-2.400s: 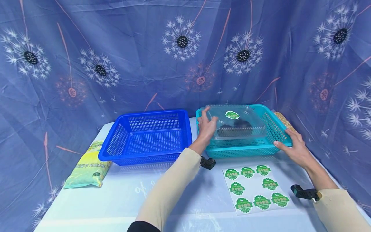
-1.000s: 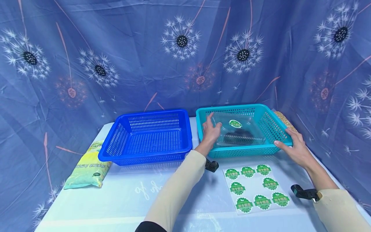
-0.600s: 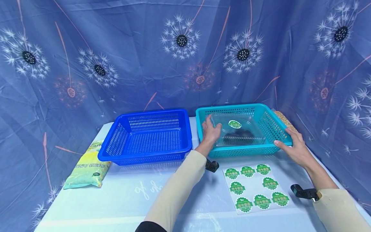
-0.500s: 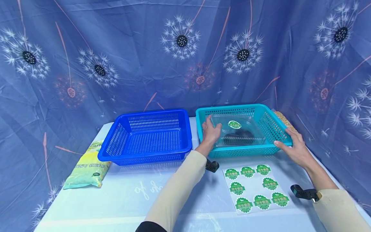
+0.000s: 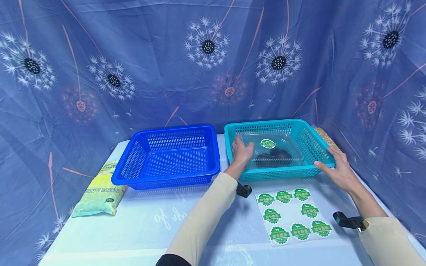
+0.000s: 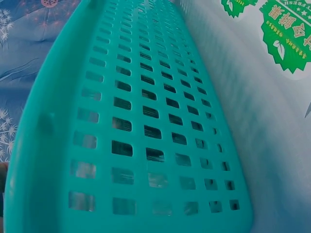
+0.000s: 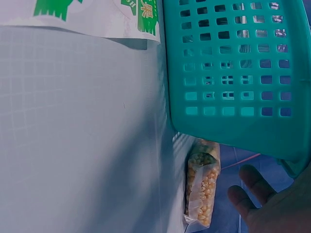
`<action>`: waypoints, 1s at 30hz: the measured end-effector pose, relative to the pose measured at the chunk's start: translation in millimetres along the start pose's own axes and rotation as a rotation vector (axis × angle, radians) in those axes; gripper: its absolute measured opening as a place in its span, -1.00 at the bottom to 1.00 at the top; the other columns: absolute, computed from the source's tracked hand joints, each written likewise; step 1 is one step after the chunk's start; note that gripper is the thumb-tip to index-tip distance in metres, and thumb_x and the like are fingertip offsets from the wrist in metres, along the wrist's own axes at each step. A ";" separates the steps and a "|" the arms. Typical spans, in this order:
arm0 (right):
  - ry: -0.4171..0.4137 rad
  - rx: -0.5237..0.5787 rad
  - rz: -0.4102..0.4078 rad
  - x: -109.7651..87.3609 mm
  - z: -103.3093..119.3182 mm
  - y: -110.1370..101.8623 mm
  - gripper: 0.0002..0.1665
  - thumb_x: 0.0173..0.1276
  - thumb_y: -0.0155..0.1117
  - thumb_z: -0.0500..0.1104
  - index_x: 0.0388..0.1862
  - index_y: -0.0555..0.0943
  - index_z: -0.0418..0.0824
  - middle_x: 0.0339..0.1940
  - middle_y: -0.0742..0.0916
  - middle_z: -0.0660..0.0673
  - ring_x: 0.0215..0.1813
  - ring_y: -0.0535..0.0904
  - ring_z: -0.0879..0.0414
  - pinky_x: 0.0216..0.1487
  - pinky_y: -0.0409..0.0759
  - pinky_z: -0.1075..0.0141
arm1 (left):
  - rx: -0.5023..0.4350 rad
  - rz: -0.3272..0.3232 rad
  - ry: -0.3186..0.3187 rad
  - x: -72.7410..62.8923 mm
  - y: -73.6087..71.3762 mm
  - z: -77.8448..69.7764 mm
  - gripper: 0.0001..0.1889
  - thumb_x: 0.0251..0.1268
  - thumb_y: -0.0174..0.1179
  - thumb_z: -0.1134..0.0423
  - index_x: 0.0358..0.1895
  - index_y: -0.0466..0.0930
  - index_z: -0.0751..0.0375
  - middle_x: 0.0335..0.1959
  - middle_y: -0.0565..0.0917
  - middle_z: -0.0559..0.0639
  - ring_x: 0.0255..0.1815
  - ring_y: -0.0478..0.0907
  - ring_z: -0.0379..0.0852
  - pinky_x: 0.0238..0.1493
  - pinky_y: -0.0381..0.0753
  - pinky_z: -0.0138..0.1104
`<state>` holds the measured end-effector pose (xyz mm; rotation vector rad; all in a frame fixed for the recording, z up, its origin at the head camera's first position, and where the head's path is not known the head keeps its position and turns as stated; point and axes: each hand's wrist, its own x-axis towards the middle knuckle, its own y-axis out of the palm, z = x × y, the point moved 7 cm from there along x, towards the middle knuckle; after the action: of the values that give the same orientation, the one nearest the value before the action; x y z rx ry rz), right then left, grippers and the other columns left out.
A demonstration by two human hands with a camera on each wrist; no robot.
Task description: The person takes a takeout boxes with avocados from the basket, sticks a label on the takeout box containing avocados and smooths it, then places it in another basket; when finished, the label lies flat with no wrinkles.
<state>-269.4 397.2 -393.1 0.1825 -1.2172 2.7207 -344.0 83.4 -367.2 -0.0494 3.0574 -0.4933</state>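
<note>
A clear plastic clamshell box [image 5: 289,146] with a green round sticker [image 5: 267,143] on its lid lies in the teal basket [image 5: 283,173]. Something dark shows through its lower part. My left hand [image 5: 243,151] holds the box's left end, thumb over the lid and fingers down between box and basket wall. At the basket's right front corner, my right hand [image 5: 337,170] grips the rim. In the right wrist view, two of its fingers [image 7: 255,183] reach out beside the basket's outer wall. The left wrist view shows mostly the basket's perforated side [image 6: 150,116].
A blue basket [image 5: 166,179] stands to the left. Beside it lies a yellow-green printed bag [image 5: 100,192]. A sheet of green stickers [image 5: 289,214] lies in front of the teal basket. Behind its right end is a bag of corn kernels [image 7: 201,189]. Patterned cloth [image 5: 159,74] hangs behind.
My left hand has lowered the clear box from above the rim into the teal basket, and the box has settled flat, slightly leftward. My right hand has stayed at the corner.
</note>
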 end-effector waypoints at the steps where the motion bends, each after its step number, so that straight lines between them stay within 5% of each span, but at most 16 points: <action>1: 0.000 0.001 -0.001 0.1 0.1 0.1 0.05 0.36 0.08 0.17 0.52 -0.22 -0.28 0.47 -0.14 -0.52 0.41 -0.16 -0.57 0.15 -0.03 -0.47 | 0.000 -0.002 -0.004 0.0 -0.1 0.2 -0.27 0.36 -0.04 0.10 0.51 -0.14 0.14 0.52 -0.04 0.22 0.55 -0.09 0.10 0.45 0.09 -0.04; 15: 0.004 -0.001 -0.007 0.2 -0.9 0.5 0.05 0.35 0.09 0.17 0.53 -0.21 -0.26 0.48 -0.14 -0.51 0.42 -0.18 -0.56 0.15 -0.03 -0.47 | -0.025 -0.026 0.006 -2.5 -3.0 -2.0 -0.31 0.37 -0.04 0.14 0.50 -0.10 0.10 0.51 0.01 0.13 0.52 0.00 0.07 0.39 0.18 -0.04; 30: 0.023 -0.013 0.004 0.4 -3.6 3.5 0.04 0.36 0.07 0.18 0.53 -0.22 -0.24 0.49 -0.18 -0.49 0.42 -0.26 -0.57 0.11 -0.03 -0.48 | -0.081 0.011 0.061 -22.9 -29.9 -11.5 -0.37 0.28 0.02 0.18 0.42 0.11 0.06 0.42 0.21 0.09 0.40 0.22 0.05 0.28 0.33 -0.04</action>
<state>-270.7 397.6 -397.9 0.1472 -1.2303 2.7103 -321.0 59.5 -346.0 -0.0208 3.1341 -0.3773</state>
